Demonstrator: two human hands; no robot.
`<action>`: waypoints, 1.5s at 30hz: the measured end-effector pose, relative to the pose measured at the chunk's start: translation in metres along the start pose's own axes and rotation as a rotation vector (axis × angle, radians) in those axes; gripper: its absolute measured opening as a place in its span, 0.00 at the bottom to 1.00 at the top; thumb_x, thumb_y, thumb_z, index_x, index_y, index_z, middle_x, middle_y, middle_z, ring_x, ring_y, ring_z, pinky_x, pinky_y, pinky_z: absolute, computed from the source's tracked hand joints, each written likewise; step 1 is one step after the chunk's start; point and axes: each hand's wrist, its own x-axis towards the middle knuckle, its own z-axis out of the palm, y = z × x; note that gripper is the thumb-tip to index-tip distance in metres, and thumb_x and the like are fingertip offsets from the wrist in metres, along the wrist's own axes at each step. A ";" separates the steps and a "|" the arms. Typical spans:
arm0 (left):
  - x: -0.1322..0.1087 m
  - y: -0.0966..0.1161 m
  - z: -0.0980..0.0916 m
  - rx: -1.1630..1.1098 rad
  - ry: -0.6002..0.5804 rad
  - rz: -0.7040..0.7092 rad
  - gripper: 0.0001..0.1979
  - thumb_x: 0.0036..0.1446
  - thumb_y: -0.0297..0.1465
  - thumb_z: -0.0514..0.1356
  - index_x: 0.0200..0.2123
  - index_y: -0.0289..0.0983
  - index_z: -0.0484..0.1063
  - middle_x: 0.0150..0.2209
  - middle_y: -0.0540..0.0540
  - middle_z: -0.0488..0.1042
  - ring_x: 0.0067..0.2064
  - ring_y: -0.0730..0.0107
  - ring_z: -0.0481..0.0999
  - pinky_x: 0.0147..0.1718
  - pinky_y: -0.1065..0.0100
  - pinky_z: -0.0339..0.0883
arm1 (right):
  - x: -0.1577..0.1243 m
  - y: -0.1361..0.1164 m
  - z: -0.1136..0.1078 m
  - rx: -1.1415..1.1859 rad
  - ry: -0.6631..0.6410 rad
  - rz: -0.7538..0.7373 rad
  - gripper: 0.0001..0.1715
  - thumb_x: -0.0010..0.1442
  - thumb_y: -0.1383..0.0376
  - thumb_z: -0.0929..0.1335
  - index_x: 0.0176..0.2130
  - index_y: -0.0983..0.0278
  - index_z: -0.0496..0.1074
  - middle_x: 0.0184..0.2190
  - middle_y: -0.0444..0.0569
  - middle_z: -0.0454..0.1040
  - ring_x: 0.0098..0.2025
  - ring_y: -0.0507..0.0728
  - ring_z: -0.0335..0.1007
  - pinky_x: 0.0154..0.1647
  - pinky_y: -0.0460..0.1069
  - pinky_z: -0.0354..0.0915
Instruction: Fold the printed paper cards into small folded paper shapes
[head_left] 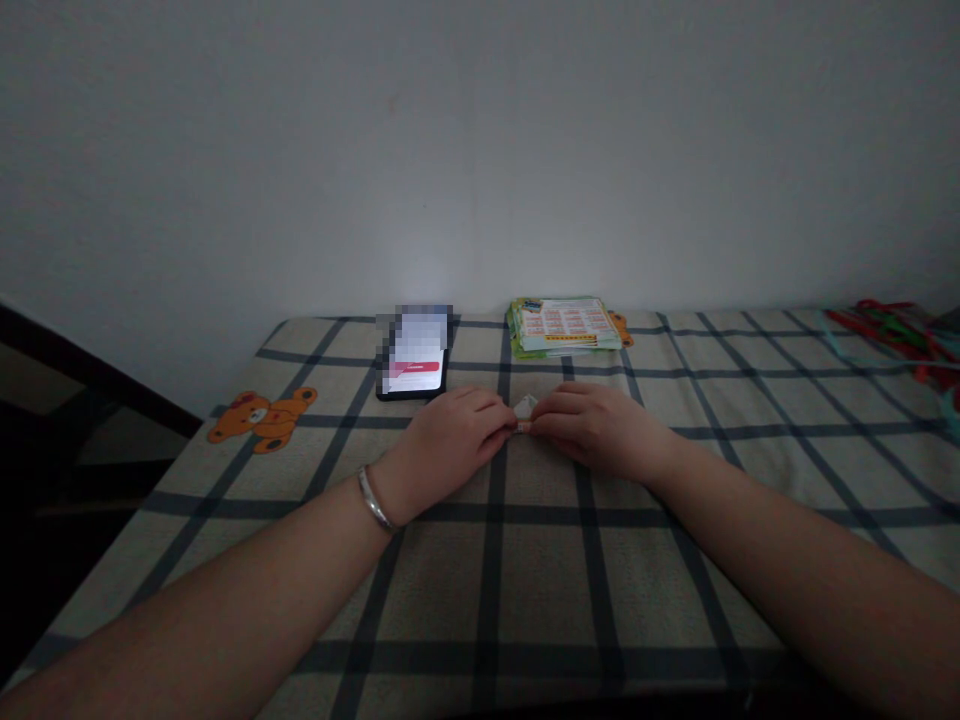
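Observation:
A small folded piece of paper (524,408), pale with a pointed top and a pinkish lower strip, lies between my hands near the middle of the table. My left hand (463,432), with a silver bangle on the wrist, pinches its left end. From the other side my right hand (592,428) grips the right end with fingers bent together. Most of the paper is hidden under the fingers. Both hands rest low at the checked tablecloth (450,600).
A phone (416,350) with a lit screen lies beyond my left hand. Near the wall (480,150) sits a stack of printed cards (568,325). Red and green strands (900,330) lie at the far right. Bear figures (262,418) decorate the cloth.

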 end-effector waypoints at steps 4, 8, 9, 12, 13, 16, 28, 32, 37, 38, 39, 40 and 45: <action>0.001 0.003 0.000 0.028 0.010 -0.020 0.08 0.63 0.28 0.55 0.41 0.36 0.73 0.40 0.45 0.73 0.43 0.65 0.71 0.44 0.62 0.68 | -0.001 0.001 0.001 0.033 0.000 -0.005 0.12 0.64 0.69 0.63 0.43 0.64 0.76 0.41 0.51 0.77 0.42 0.56 0.70 0.43 0.52 0.68; 0.001 0.004 0.000 0.097 0.066 -0.009 0.07 0.62 0.28 0.56 0.38 0.35 0.75 0.40 0.45 0.73 0.43 0.64 0.71 0.43 0.62 0.68 | -0.002 0.002 0.002 0.046 0.002 0.002 0.12 0.64 0.69 0.64 0.43 0.63 0.76 0.41 0.50 0.77 0.42 0.56 0.69 0.44 0.52 0.67; 0.001 0.004 0.000 0.120 0.083 0.035 0.08 0.63 0.28 0.56 0.37 0.36 0.75 0.40 0.45 0.73 0.44 0.64 0.71 0.43 0.61 0.67 | -0.002 0.002 0.002 0.053 0.001 0.008 0.12 0.64 0.69 0.64 0.42 0.63 0.76 0.40 0.50 0.77 0.42 0.56 0.69 0.44 0.52 0.67; 0.000 0.003 0.001 0.192 0.135 0.182 0.08 0.64 0.27 0.55 0.39 0.38 0.75 0.39 0.48 0.75 0.45 0.62 0.70 0.45 0.58 0.66 | -0.001 0.001 0.001 0.066 -0.011 0.021 0.11 0.63 0.69 0.64 0.40 0.63 0.76 0.39 0.50 0.77 0.41 0.56 0.69 0.43 0.51 0.66; -0.001 0.003 0.001 0.205 0.140 0.194 0.08 0.64 0.28 0.55 0.40 0.39 0.75 0.39 0.49 0.76 0.45 0.62 0.70 0.45 0.58 0.66 | 0.000 0.000 0.001 0.066 -0.015 0.028 0.10 0.63 0.70 0.64 0.39 0.64 0.76 0.39 0.50 0.77 0.41 0.56 0.69 0.43 0.51 0.66; -0.002 0.004 0.002 0.245 0.129 0.177 0.07 0.63 0.28 0.56 0.41 0.40 0.74 0.40 0.51 0.76 0.44 0.62 0.69 0.44 0.58 0.65 | 0.001 -0.001 -0.001 0.053 -0.026 0.040 0.11 0.63 0.70 0.64 0.39 0.64 0.76 0.40 0.51 0.76 0.41 0.56 0.69 0.43 0.51 0.66; 0.001 0.009 -0.005 0.335 0.047 0.180 0.05 0.62 0.28 0.57 0.38 0.38 0.73 0.38 0.48 0.74 0.41 0.61 0.69 0.44 0.57 0.65 | 0.003 -0.004 -0.002 -0.030 -0.059 0.043 0.09 0.62 0.69 0.64 0.39 0.64 0.75 0.40 0.52 0.75 0.43 0.57 0.68 0.41 0.51 0.66; 0.001 0.006 -0.010 0.354 0.003 0.182 0.05 0.61 0.27 0.57 0.35 0.37 0.73 0.35 0.47 0.74 0.40 0.62 0.70 0.44 0.56 0.65 | 0.003 -0.005 -0.005 -0.042 -0.075 0.048 0.09 0.61 0.70 0.65 0.38 0.64 0.75 0.40 0.51 0.75 0.42 0.57 0.68 0.40 0.51 0.66; 0.001 -0.002 -0.015 0.326 -0.041 0.223 0.06 0.60 0.26 0.57 0.34 0.36 0.74 0.34 0.45 0.74 0.39 0.62 0.72 0.40 0.59 0.68 | 0.003 -0.005 -0.006 -0.046 -0.076 0.036 0.10 0.63 0.70 0.64 0.38 0.63 0.75 0.40 0.51 0.76 0.42 0.57 0.68 0.40 0.51 0.66; 0.001 -0.003 -0.016 0.312 -0.045 0.225 0.06 0.60 0.25 0.56 0.34 0.35 0.74 0.34 0.45 0.74 0.39 0.62 0.72 0.39 0.59 0.69 | 0.003 -0.005 -0.006 -0.046 -0.078 0.034 0.10 0.63 0.70 0.64 0.39 0.63 0.75 0.40 0.51 0.76 0.43 0.57 0.68 0.40 0.51 0.66; 0.001 -0.004 -0.016 0.299 -0.046 0.227 0.07 0.60 0.25 0.56 0.34 0.35 0.74 0.34 0.45 0.74 0.39 0.62 0.72 0.39 0.60 0.69 | 0.003 -0.005 -0.006 -0.046 -0.082 0.032 0.10 0.62 0.70 0.64 0.39 0.64 0.75 0.41 0.51 0.76 0.43 0.57 0.68 0.40 0.51 0.66; 0.001 -0.005 -0.016 0.289 -0.047 0.226 0.07 0.60 0.25 0.56 0.34 0.35 0.74 0.34 0.45 0.75 0.39 0.62 0.73 0.39 0.60 0.69 | 0.003 -0.004 -0.006 -0.046 -0.087 0.032 0.10 0.62 0.70 0.64 0.38 0.64 0.75 0.41 0.51 0.76 0.43 0.57 0.68 0.41 0.51 0.66; -0.002 -0.010 -0.018 0.273 -0.056 0.234 0.08 0.60 0.25 0.55 0.35 0.34 0.75 0.35 0.44 0.75 0.39 0.63 0.74 0.39 0.61 0.70 | 0.002 -0.004 -0.005 -0.036 -0.112 0.053 0.09 0.62 0.69 0.64 0.39 0.64 0.75 0.42 0.51 0.75 0.44 0.57 0.69 0.42 0.52 0.67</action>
